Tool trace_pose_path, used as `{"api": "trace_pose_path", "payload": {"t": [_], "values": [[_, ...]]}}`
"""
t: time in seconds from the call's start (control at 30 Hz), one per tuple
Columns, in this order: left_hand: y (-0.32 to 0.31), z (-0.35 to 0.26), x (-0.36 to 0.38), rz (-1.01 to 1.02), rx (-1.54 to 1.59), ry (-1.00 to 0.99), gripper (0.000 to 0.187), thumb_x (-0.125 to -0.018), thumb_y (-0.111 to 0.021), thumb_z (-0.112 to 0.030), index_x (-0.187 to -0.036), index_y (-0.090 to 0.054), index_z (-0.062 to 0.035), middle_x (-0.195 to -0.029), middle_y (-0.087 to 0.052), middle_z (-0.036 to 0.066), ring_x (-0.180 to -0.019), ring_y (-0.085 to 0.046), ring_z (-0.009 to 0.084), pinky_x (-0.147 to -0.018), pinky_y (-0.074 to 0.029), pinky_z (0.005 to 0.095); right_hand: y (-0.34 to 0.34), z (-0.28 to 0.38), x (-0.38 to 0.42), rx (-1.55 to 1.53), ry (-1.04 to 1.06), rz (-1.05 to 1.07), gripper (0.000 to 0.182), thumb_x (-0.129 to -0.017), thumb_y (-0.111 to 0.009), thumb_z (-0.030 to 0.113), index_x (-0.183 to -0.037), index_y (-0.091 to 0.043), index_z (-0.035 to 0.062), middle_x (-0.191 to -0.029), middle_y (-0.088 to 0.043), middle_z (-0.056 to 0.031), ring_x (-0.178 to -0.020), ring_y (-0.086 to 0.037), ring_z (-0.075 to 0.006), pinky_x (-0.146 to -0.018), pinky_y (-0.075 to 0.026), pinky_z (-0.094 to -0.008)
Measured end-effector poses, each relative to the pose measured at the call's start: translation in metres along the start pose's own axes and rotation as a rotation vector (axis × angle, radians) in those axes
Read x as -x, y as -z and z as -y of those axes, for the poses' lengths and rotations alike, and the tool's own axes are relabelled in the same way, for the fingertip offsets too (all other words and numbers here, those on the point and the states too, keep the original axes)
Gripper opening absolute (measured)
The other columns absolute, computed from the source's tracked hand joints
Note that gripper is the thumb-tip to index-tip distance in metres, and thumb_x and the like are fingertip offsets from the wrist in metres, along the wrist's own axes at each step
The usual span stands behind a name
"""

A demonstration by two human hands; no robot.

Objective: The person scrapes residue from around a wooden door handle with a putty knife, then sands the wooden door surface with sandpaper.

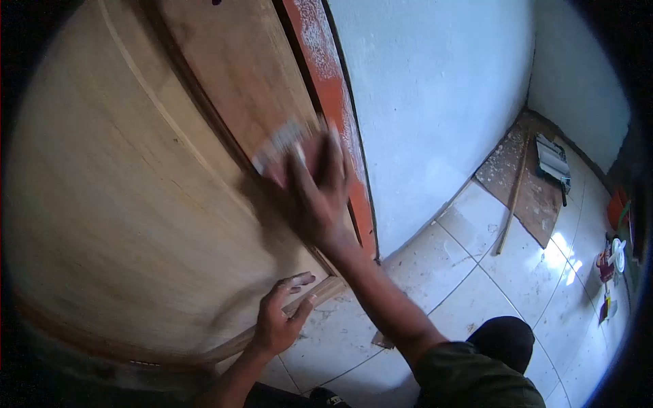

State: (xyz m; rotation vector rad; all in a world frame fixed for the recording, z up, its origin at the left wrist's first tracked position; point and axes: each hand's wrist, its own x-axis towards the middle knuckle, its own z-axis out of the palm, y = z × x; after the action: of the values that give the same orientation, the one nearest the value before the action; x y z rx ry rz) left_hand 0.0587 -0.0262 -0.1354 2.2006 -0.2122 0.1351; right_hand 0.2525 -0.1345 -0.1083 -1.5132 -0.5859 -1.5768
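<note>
A bare wooden door [143,224] with a raised trim strip fills the left side. My right hand [320,194] reaches up to the narrow board of the door beside the orange frame. Its fingers are pressed on a sheet of sandpaper [282,146], reddish-brown with a pale grey part, smeared by motion. Lower down, my left hand [277,318] is at the door's bottom edge, thumb and fingers apart, with whitish dust on the fingertips. Nothing shows in that hand.
An orange door frame [333,102] with white patches meets a pale wall [435,88]. On the tiled floor [469,299] lie a paint-spattered board [537,211], a wooden stick [515,197], a paint tray [552,160], a small container [605,262] and a brush [605,307].
</note>
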Motion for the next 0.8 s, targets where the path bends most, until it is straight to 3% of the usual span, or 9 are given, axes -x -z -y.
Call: {"api": "trace_pose_path", "payload": {"t": [0.07,0.17,0.37,0.47,0.6,0.63,0.7,0.73,0.8], "values": [[-0.002,-0.003,0.000,0.042,-0.017,0.016,0.041,-0.099,-0.068,-0.020,-0.133,-0.060,0.0013,-0.132,-0.066,0.016,-0.125,-0.062,0.0259,-0.108,-0.047,0.0401,0.017,-0.008,0.093,0.048,-0.094,0.054,0.055,-0.086,-0.083,0.022,-0.134,-0.060,0.0064,-0.151,-0.040,-0.0400,-0.141,-0.042,-0.0515,-0.112,-0.039,-0.0580],[-0.002,-0.005,-0.001,0.048,0.123,0.028,0.041,-0.099,-0.068,-0.019,-0.134,-0.060,0.0001,-0.132,-0.067,0.015,-0.124,-0.062,0.0249,-0.108,-0.047,0.0398,0.024,-0.010,0.110,0.071,-0.094,0.078,0.056,-0.085,-0.085,0.022,-0.132,-0.061,0.0058,-0.149,-0.042,-0.0395,-0.141,-0.043,-0.0513,-0.113,-0.038,-0.0580],[-0.001,-0.003,-0.001,-0.048,-0.019,-0.080,0.037,-0.096,-0.071,-0.018,-0.128,-0.064,0.0004,-0.125,-0.069,0.019,-0.116,-0.067,0.0304,-0.099,-0.052,0.0395,-0.026,0.024,-0.141,-0.002,0.037,-0.034,0.053,-0.093,-0.075,0.023,-0.143,-0.057,0.0206,-0.162,-0.027,-0.0312,-0.147,-0.033,-0.0502,-0.115,-0.036,-0.0589],[0.004,-0.007,0.002,-0.016,-0.094,-0.080,0.039,-0.098,-0.070,-0.019,-0.130,-0.062,0.0007,-0.128,-0.068,0.019,-0.120,-0.065,0.0297,-0.102,-0.051,0.0412,-0.021,0.021,-0.117,-0.004,0.023,-0.006,0.058,-0.093,-0.075,0.024,-0.146,-0.054,0.0166,-0.163,-0.026,-0.0318,-0.147,-0.032,-0.0509,-0.116,-0.035,-0.0593],[0.004,-0.010,0.007,0.021,-0.066,-0.067,0.041,-0.098,-0.069,-0.022,-0.131,-0.062,0.0008,-0.129,-0.068,0.018,-0.122,-0.065,0.0281,-0.103,-0.051,0.0411,0.005,0.000,0.048,0.018,-0.038,0.031,0.068,-0.086,-0.083,0.021,-0.146,-0.053,0.0086,-0.155,-0.033,-0.0399,-0.146,-0.033,-0.0520,-0.116,-0.035,-0.0601],[0.004,-0.011,0.006,0.031,-0.055,-0.066,0.041,-0.098,-0.069,-0.022,-0.131,-0.062,0.0008,-0.129,-0.068,0.018,-0.121,-0.065,0.0280,-0.103,-0.051,0.0410,0.007,-0.005,0.056,0.006,-0.028,0.046,0.068,-0.086,-0.084,0.020,-0.145,-0.054,0.0088,-0.154,-0.033,-0.0407,-0.146,-0.034,-0.0519,-0.116,-0.035,-0.0600],[0.007,-0.023,0.004,0.035,0.024,-0.078,0.041,-0.098,-0.069,-0.022,-0.131,-0.062,0.0008,-0.129,-0.068,0.018,-0.121,-0.065,0.0277,-0.104,-0.051,0.0410,0.012,-0.007,0.063,-0.004,-0.028,0.083,0.067,-0.084,-0.085,0.019,-0.143,-0.056,0.0094,-0.153,-0.034,-0.0424,-0.146,-0.034,-0.0517,-0.116,-0.035,-0.0599],[0.007,-0.027,0.001,0.027,0.067,-0.089,0.040,-0.099,-0.069,-0.021,-0.132,-0.062,0.0008,-0.129,-0.067,0.018,-0.121,-0.065,0.0275,-0.104,-0.051,0.0410,0.000,-0.007,0.028,0.011,0.028,0.013,0.066,-0.089,-0.081,0.021,-0.146,-0.052,0.0091,-0.158,-0.028,-0.0392,-0.147,-0.030,-0.0528,-0.117,-0.034,-0.0606],[0.005,-0.023,0.000,0.038,0.053,-0.101,0.040,-0.099,-0.069,-0.021,-0.131,-0.062,0.0008,-0.130,-0.067,0.018,-0.121,-0.065,0.0275,-0.105,-0.050,0.0412,-0.005,0.009,-0.068,0.042,0.057,0.037,0.059,-0.087,-0.082,0.018,-0.139,-0.059,0.0022,-0.154,-0.035,-0.0390,-0.141,-0.040,-0.0550,-0.114,-0.036,-0.0589]]}}
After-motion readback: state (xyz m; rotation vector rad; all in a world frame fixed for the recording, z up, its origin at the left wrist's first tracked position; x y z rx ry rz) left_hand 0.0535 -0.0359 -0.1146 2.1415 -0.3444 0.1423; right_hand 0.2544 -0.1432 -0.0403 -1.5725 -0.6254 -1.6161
